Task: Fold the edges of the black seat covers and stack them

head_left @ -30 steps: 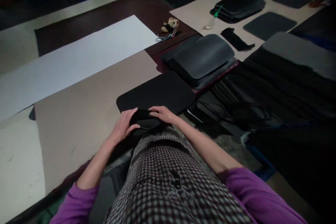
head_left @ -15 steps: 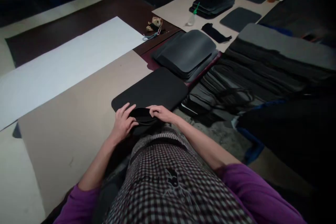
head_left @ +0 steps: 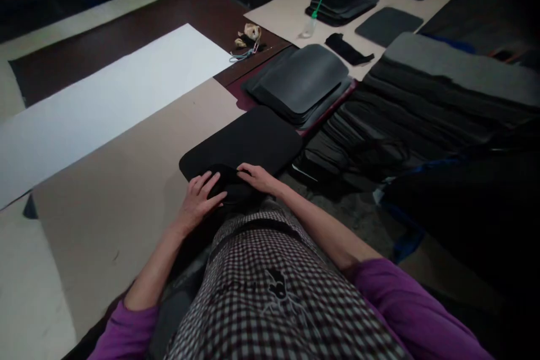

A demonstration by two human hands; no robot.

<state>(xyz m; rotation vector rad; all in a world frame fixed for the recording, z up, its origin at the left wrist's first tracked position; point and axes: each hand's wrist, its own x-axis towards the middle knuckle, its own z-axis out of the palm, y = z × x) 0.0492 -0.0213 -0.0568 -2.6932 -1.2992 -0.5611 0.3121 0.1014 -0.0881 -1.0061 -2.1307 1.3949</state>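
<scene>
A black panel with rounded corners (head_left: 248,135) lies flat at the table's front edge. Its near part is folded or layered close to my apron, and the dark material hides where one layer ends. My left hand (head_left: 198,199) rests on the left of this near part with fingers spread. At the right, my right hand (head_left: 259,178) has its thumb and fingers close together on the layered edge. The fingertips of both hands touch the black material, a short gap apart.
Behind the panel is a stack of dark grey panels (head_left: 312,76). More dark panels (head_left: 346,0) and a bottle with a green nozzle (head_left: 310,27) stand farther back. A white sheet (head_left: 126,84) lies left, and bundled black pieces (head_left: 405,107) lie to the right.
The raised opening between my hands has been lowered and now lies nearly flat. My left fingers have spread over it, and my right fingers have straightened somewhat.
</scene>
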